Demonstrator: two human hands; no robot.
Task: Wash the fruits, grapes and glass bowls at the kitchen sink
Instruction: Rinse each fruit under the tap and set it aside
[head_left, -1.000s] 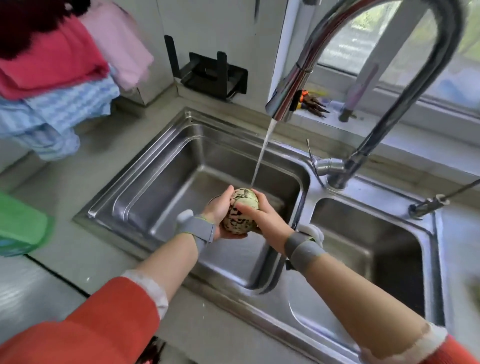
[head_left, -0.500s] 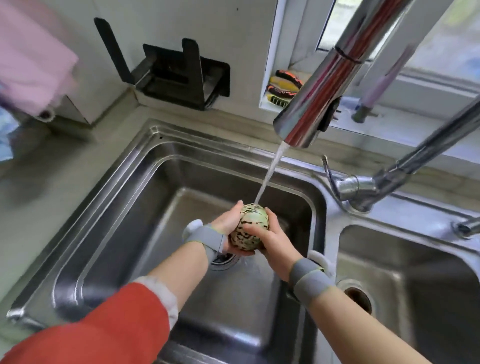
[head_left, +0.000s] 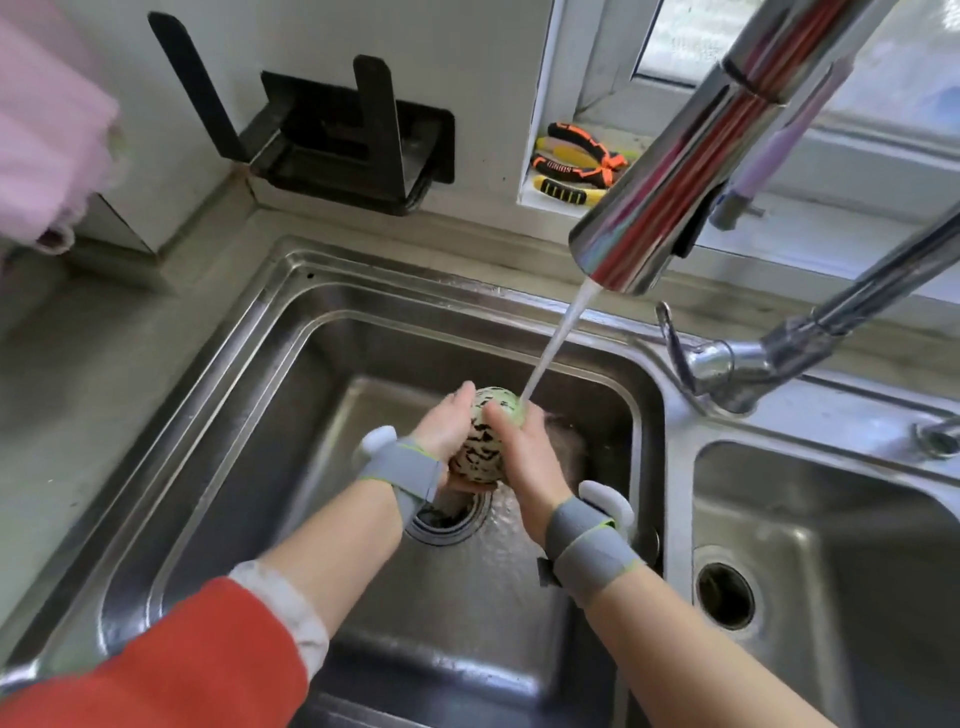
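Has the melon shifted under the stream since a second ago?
Cannot tell: the head camera itself moved. Both hands, left hand and right hand, hold the melon over the left basin's drain, water hitting its top.

Black wall bracket (head_left: 358, 140), pliers (head_left: 576, 161) on the windowsill, pink cloth (head_left: 47, 130) hanging at left

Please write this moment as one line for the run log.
step: rinsing | object: speckled fruit | hands: left hand, right hand both hold it | water: running onto fruit | place: left basin
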